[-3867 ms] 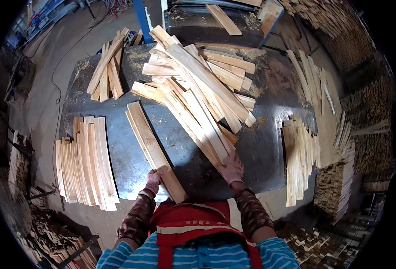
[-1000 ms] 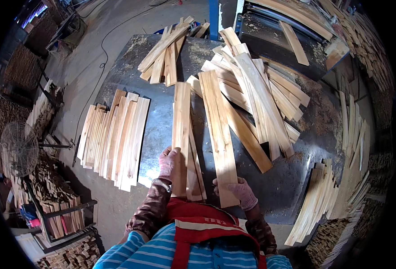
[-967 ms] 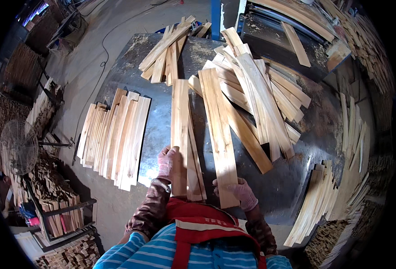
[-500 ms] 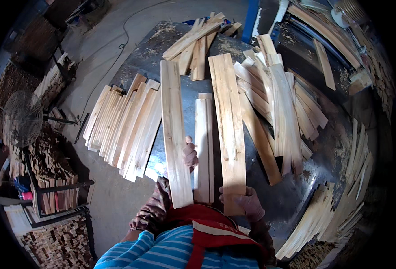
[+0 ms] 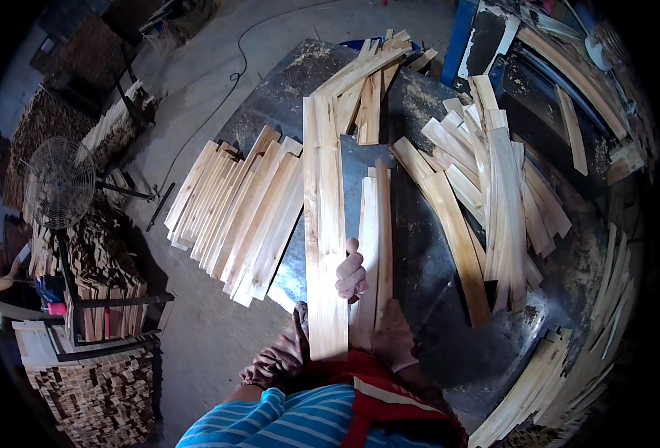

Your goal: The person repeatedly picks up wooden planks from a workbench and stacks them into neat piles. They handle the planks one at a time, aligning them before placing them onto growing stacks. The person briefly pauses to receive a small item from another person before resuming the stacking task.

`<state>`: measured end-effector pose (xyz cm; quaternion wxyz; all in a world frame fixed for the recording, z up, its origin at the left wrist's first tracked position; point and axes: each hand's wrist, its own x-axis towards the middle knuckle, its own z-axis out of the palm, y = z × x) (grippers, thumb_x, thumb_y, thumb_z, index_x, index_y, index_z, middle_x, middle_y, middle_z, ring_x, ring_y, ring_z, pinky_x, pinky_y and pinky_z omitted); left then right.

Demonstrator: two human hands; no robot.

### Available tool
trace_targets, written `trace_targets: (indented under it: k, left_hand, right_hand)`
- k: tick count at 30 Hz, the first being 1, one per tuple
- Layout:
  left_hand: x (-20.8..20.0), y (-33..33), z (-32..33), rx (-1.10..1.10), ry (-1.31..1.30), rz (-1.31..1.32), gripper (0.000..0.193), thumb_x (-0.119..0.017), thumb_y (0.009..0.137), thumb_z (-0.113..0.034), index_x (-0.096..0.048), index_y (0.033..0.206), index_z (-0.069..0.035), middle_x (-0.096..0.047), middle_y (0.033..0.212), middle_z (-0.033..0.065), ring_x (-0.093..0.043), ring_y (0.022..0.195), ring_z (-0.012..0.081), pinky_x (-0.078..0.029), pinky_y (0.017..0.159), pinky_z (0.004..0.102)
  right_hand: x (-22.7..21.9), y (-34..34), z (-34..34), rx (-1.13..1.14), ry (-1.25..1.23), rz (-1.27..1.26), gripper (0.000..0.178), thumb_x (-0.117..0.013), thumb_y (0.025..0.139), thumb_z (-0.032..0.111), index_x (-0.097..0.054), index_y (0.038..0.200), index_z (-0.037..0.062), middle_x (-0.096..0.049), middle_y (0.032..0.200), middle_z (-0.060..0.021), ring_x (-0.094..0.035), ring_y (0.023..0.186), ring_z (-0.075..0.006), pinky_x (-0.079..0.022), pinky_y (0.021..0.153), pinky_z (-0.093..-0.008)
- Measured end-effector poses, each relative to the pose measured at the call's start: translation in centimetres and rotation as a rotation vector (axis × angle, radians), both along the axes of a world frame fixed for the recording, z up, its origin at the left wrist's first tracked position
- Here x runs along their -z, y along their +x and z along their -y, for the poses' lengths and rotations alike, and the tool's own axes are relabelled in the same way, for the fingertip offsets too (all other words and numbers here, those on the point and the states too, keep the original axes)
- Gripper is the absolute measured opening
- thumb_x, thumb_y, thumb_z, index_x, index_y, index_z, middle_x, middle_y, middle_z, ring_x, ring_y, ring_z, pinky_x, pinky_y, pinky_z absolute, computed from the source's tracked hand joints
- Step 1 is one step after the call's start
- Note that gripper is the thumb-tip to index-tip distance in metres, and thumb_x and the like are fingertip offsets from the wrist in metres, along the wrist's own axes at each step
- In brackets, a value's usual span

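Observation:
My left hand (image 5: 351,275), in a pale glove, is closed around the right edge of a long, light wooden board (image 5: 324,224). This board stretches away from my body, and its near end is close to my apron. Just to the right, more narrow boards (image 5: 367,246) lie lengthwise on the dark metal table (image 5: 419,291). My right hand (image 5: 395,336), also gloved, is at their near end. It looks blurred, and its fingers cannot be made out. A row of boards (image 5: 233,216) lies side by side at the table's left edge.
To the right is a loose, fanned pile of boards (image 5: 505,201). Crossed boards (image 5: 371,82) lie at the far edge. A caged fan (image 5: 61,183) and stacked wood (image 5: 94,399) stand left. Machinery with a blue post (image 5: 458,45) is at the far right.
My right hand has moved left to the middle boards and no longer holds a board out at the right. My left hand still grips at the left board. The whole view has shifted.

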<state>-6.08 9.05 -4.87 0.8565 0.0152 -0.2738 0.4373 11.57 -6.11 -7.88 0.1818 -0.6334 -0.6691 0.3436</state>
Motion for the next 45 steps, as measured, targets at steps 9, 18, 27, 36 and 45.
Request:
trace_targets:
  k: [9,18,27,36,45]
  left_hand:
    - [1.9,-6.5,0.9,-0.270,-0.525,-1.491,0.047,-0.049,0.099,-0.053,-0.059,0.105,-0.007,-0.052,0.070,0.0006,-0.050,0.055,0.0151,-0.045,0.052,0.0317]
    - [6.0,-5.4,2.8,-0.809,-0.570,-2.190,0.034,-0.063,0.098,-0.035,-0.064,0.083,-0.005,-0.051,0.072,-0.0069,-0.041,0.066,0.0062,-0.035,0.059,0.0252]
    - [9.5,0.3,3.5,-0.431,0.202,-2.622,0.041,-0.072,0.084,-0.025,-0.063,0.117,-0.002,-0.066,0.101,0.0147,-0.065,0.092,0.0257,-0.053,0.080,0.0373]
    - [4.4,9.2,-0.3,0.075,-0.061,-1.629,0.059,-0.066,0.089,-0.014,-0.043,0.143,-0.001,-0.065,0.109,0.0110,-0.065,0.096,0.0260,-0.054,0.087,0.0383]
    - [0.4,4.9,-1.9,0.023,-0.234,-1.124,0.060,-0.073,0.087,-0.032,-0.050,0.129,0.005,-0.063,0.111,0.0156,-0.064,0.093,0.0276,-0.055,0.086,0.0427]
  right_hand:
    - [3.5,4.0,-1.7,-0.009,-0.056,0.180,0.062,-0.061,0.090,0.034,-0.046,0.143,0.0048,-0.041,0.150,-0.0210,-0.045,0.133,-0.0387,-0.037,0.111,-0.0472]
    - [5.9,18.4,-3.9,0.489,-0.185,0.819,0.093,-0.075,0.077,0.037,-0.027,0.152,0.0071,-0.039,0.148,-0.0201,-0.043,0.133,-0.0364,-0.032,0.113,-0.0490]
    - [1.8,20.2,-3.4,0.217,-0.328,0.244,0.069,-0.076,0.074,0.047,-0.055,0.125,0.0057,-0.063,0.117,-0.0171,-0.060,0.110,-0.0376,-0.049,0.094,-0.0441]
    - [-2.3,5.5,-5.1,0.158,-0.182,-0.319,0.068,-0.065,0.090,0.047,-0.046,0.144,0.0104,-0.061,0.126,-0.0225,-0.060,0.114,-0.0395,-0.048,0.097,-0.0417]
    - [9.6,19.0,-17.4,0.228,0.271,0.721,0.087,-0.067,0.078,0.041,-0.033,0.149,0.0028,-0.047,0.142,-0.0210,-0.046,0.129,-0.0396,-0.039,0.105,-0.0502]
